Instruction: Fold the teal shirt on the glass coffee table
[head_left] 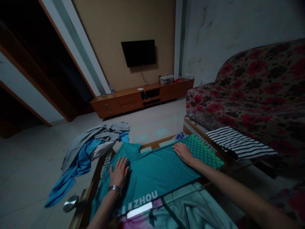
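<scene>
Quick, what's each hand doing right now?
Left hand: open, fingers spread, palm down on the teal shirt.
Right hand: open, palm down on the same shirt.

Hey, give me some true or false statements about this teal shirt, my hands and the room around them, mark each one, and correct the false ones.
1. The left hand and the right hand both rest on the teal shirt. True.
2. The bracelet is worn on the right side. False: it is on the left.
3. The letters ZHOU can be read on the teal shirt. True.
4. The television shows a bright picture. False: its screen is dark.
5. The black-and-white striped garment lies to the right of the teal shirt. True.
6. The sofa has a plain cover. False: its cover has red and dark flowers.
</scene>
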